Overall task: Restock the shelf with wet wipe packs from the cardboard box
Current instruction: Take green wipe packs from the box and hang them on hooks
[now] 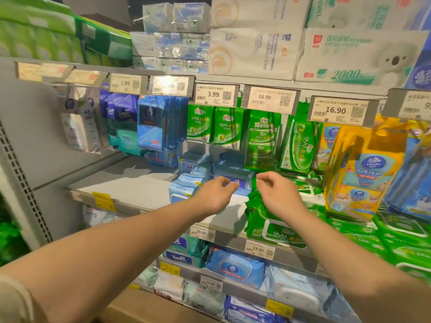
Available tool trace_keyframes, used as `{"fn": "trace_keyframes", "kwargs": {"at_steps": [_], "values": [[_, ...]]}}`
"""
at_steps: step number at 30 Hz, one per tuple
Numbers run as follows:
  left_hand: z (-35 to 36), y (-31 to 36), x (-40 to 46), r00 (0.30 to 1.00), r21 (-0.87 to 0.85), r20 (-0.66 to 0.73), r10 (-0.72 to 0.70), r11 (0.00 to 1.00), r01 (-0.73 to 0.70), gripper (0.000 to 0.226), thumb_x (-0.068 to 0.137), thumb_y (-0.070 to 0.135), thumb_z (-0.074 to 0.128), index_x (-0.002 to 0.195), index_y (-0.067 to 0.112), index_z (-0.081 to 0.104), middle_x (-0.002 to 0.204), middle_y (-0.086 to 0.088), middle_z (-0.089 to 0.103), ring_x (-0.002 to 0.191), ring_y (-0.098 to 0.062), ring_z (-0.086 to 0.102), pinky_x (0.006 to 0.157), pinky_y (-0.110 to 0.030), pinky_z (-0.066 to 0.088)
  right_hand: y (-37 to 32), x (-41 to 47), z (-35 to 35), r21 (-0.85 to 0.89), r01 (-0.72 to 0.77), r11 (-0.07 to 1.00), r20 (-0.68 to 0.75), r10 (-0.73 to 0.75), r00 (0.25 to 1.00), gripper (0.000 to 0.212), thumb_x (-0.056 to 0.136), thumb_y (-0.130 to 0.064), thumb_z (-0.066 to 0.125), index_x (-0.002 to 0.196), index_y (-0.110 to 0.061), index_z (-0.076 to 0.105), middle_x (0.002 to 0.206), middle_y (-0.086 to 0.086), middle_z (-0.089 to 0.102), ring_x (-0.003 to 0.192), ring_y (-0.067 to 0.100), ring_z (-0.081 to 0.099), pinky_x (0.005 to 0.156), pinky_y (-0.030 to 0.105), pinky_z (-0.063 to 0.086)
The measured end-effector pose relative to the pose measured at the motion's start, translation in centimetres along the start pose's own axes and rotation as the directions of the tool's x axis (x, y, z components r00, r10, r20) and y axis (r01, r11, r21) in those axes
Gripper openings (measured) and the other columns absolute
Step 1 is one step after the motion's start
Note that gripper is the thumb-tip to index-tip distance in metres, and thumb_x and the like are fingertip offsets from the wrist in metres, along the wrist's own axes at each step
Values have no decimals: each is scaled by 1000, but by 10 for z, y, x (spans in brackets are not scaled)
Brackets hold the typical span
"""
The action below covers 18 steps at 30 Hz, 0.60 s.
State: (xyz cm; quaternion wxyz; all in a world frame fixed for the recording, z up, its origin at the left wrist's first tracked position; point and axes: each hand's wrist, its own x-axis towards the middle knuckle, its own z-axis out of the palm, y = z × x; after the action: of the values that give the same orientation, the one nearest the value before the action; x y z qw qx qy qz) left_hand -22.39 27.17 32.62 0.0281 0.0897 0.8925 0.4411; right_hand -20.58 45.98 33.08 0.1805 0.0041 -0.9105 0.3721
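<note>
My left hand (218, 192) and right hand (277, 194), fingers loosely curled, empty, hover before a pale blue wet wipe pack (235, 180); bare grey shelf (130, 183) lies leftward.

I'm looking into a shop aisle: price tags (213, 94) are hanging above my hands, packaged wipes (235, 264) are filling shelves (121, 183) below them.

Bare shelf (130, 190) left; green packs (268, 227) right.

Grey shelf (130, 190), left part bare, with pale blue wipe packs (186, 185) beside green wipe packs (275, 231) rightward.
</note>
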Motion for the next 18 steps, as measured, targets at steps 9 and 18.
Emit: {"fn": "trace_keyframes", "kwargs": {"at_steps": [9, 18], "values": [[-20, -29, -59, 999, 77, -20, 30, 997, -28, 59, 106, 53, 42, 152, 17, 45, 152, -4, 53, 132, -21, 53, 98, -29, 37, -21, -38, 8, -94, 193, 977, 92, -184, 979, 28, 102, -27, 57, 125, -25, 72, 124, -6, 72, 101, 10, 61, 82, 17, 35], [-50, -99, -118, 1000, 157, -20, -7, 988, 10, 73, 95, 67, 43, 144, 15, 57, 143, -3, 63, 130, -20, 58, 110, -38, 44, -47, -82, 55, -106, 290, 951, 237, -259, 936, 30, 102, -33, 57, 128, -31, 71, 133, -7, 68, 128, 15, 60, 98, 19, 38]]}}
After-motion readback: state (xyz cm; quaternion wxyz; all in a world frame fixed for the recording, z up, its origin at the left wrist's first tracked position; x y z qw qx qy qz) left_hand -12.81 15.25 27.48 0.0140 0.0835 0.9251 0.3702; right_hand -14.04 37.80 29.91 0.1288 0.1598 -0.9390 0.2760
